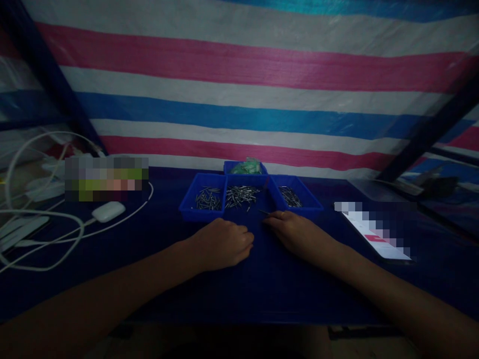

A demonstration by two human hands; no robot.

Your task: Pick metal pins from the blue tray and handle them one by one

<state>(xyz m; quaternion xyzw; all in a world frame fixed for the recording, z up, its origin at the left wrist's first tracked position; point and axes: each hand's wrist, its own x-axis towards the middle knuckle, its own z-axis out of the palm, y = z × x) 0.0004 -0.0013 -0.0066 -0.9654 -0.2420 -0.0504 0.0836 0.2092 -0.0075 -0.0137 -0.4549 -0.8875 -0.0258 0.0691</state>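
My left hand (228, 242) rests on the blue table with its fingers curled closed. Whatever those fingers may hold is hidden. To its right, my right hand (288, 227) is pinched at the fingertips, where a thin metal pin (263, 211) sticks out to the left. Beyond the hands lies a loose pile of metal pins (241, 195) between two blue bins. The left bin (194, 214) and the right bin (312, 205) both contain more thin metal pins. Behind the pile, a third blue bin (229, 167) holds a green plastic bag (250, 166).
White cables (80, 234) and a white charger (108, 212) spread over the table's left side, near a blurred-out package (107, 179). At right lies a lit phone (377, 239). Striped sheeting (239, 119) closes off the back, between dark frame posts.
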